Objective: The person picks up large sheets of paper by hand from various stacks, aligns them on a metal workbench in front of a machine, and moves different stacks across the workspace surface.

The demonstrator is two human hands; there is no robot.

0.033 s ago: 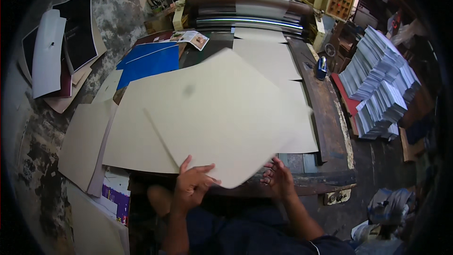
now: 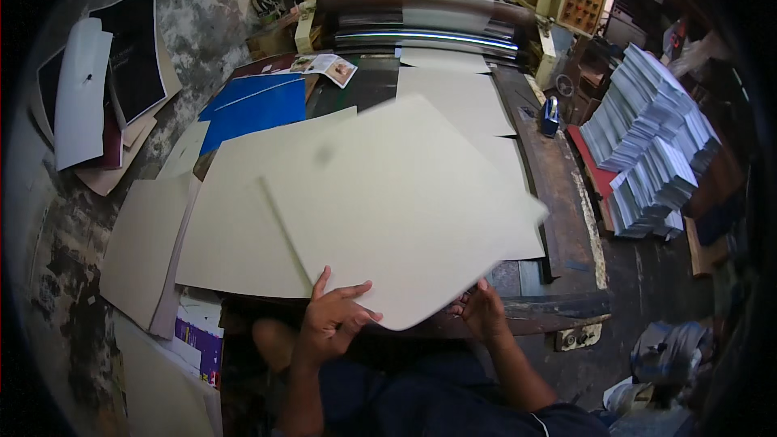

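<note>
A large cream paper sheet (image 2: 405, 210) is held tilted above the table, its rounded near corner toward me. My left hand (image 2: 333, 320) grips its near left edge, with one finger raised and others spread along the edge. At the near right edge, my right hand (image 2: 486, 311) has its fingers partly hidden under the sheet. More cream sheets (image 2: 227, 210) lie beneath it on the left. Beyond, a row of cream sheets (image 2: 457, 97) lies along the machine bed, leading to a shiny roller (image 2: 429, 42).
Blue sheets (image 2: 259, 109) and an open printed booklet (image 2: 333, 69) lie at the far left. A blue tape dispenser (image 2: 551, 116) stands on the right rail. Tall paper stacks (image 2: 643, 113) rise at the right, and large boards (image 2: 146, 243) lean at the left.
The held sheet has shifted to the right and turned slightly, its right corner now farther over the machine bed. My right hand has moved slightly right; the left has barely moved.
</note>
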